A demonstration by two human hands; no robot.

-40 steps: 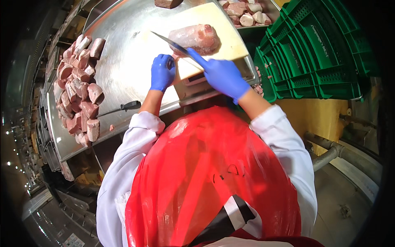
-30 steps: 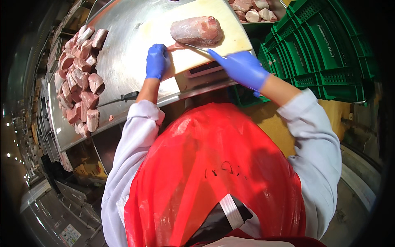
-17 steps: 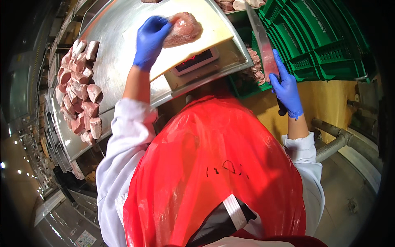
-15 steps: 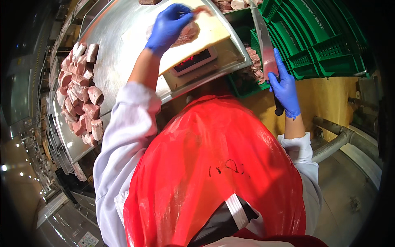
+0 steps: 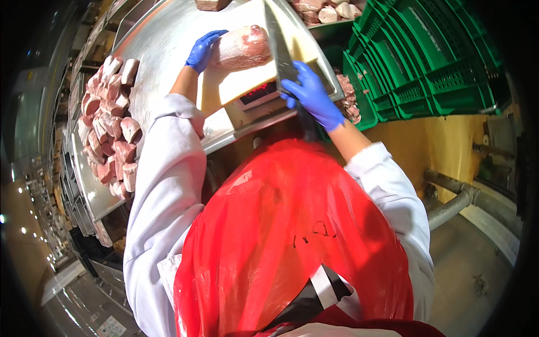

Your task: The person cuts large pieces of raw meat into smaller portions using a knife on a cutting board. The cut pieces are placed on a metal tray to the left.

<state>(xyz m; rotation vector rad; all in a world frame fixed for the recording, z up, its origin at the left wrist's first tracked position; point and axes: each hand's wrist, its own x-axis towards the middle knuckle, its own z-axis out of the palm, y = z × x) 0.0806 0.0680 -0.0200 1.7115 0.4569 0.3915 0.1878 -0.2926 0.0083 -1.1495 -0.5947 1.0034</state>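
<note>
Beyond the red apron (image 5: 286, 236), the right hand (image 5: 311, 92) is wrapped round a knife (image 5: 278, 48), blade pointing away beside the meat (image 5: 241, 48). The left hand (image 5: 205, 51) rests against the meat's left end – how firmly, I cannot tell. The meat lies on a cutting board (image 5: 233, 87); a loose hold might let it roll and the blade stray toward fingers. The board covers part of a scale (image 5: 263, 101) on the metal tabletop (image 5: 163, 67); chunks (image 5: 109, 126) are piled left, green crates (image 5: 415, 73) stand right, and small lights (image 5: 22, 230) dot the dim room.
</note>
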